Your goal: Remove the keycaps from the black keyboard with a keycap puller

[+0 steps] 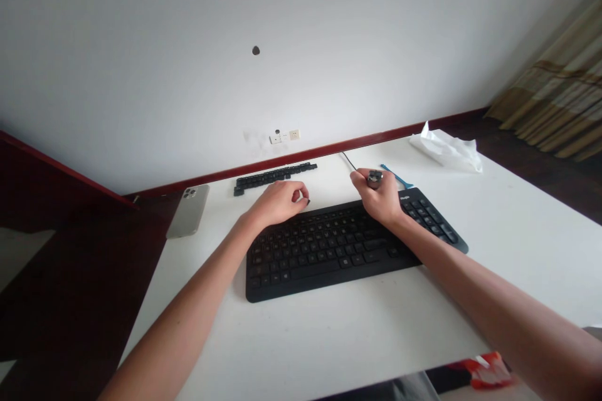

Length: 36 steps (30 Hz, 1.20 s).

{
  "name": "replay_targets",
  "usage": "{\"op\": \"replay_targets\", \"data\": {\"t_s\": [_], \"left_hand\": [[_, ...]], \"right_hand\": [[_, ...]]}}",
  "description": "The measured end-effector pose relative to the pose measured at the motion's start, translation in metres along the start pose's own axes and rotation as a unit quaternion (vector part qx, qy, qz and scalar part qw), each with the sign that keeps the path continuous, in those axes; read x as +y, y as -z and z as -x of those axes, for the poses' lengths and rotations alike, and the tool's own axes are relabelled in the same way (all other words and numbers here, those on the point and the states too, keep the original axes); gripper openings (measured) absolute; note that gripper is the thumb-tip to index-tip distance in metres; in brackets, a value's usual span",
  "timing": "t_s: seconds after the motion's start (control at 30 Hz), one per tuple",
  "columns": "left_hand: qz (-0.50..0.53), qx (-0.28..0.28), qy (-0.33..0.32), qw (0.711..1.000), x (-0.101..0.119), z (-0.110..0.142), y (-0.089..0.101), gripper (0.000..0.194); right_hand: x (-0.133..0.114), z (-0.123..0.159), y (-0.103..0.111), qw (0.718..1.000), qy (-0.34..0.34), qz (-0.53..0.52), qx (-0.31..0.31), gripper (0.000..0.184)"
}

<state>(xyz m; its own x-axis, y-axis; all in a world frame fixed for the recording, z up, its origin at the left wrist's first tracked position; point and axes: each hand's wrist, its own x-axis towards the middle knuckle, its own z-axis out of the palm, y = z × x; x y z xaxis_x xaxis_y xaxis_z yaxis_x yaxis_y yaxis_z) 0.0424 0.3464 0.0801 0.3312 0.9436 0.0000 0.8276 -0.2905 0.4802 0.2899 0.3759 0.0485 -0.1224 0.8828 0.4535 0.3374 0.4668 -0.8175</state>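
Note:
A black keyboard (324, 250) lies slightly tilted across the white table. Over its upper left edge is my left hand (282, 202), its thumb and forefinger curled together; a small dark bit shows at the fingertips, too small to name. My right hand (380, 197) is closed around an upright tool (375, 178) above the keyboard's upper right part. Only the tool's round, dark and silvery end shows; the fingers hide the rest. Behind my left hand, loose black keycaps (273, 178) lie in rows. A thin blue tool (397, 175) rests just beyond my right hand.
A grey phone (189, 212) lies at the table's left edge. Crumpled white plastic (446, 150) sits at the back right. A thin black cable (348, 161) runs toward the far edge. Behind the white table (301, 338) stands a wall with sockets (285, 136).

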Motion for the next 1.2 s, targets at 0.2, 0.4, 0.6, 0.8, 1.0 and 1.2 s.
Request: {"op": "replay_targets", "data": {"t_s": [0.2, 0.4, 0.6, 0.8, 1.0, 1.2], "left_hand": [[0.024, -0.039, 0.060, 0.997, -0.037, -0.003, 0.002, 0.020], [0.031, -0.012, 0.081, 0.996, -0.049, -0.008, -0.002, 0.019], [-0.021, 0.052, 0.085, 0.995, -0.042, -0.003, 0.016, 0.015], [-0.103, 0.018, 0.030, 0.994, -0.031, 0.003, 0.024, 0.011], [-0.177, -0.005, 0.024, 0.984, -0.035, 0.000, 0.010, 0.009], [-0.207, 0.033, 0.025, 0.977, -0.036, -0.003, 0.003, 0.005]], "right_hand": [[0.000, -0.001, 0.000, 1.000, 0.003, -0.003, -0.022, 0.048], [0.002, -0.001, 0.000, 1.000, 0.000, 0.005, -0.016, 0.048], [0.002, -0.001, 0.000, 1.000, -0.004, 0.000, -0.018, 0.049], [0.002, -0.001, 0.000, 1.000, -0.002, 0.004, -0.007, 0.048], [0.002, -0.002, -0.001, 1.000, -0.004, 0.000, 0.002, 0.048], [0.004, -0.001, -0.003, 1.000, 0.009, -0.014, 0.010, 0.048]]}}
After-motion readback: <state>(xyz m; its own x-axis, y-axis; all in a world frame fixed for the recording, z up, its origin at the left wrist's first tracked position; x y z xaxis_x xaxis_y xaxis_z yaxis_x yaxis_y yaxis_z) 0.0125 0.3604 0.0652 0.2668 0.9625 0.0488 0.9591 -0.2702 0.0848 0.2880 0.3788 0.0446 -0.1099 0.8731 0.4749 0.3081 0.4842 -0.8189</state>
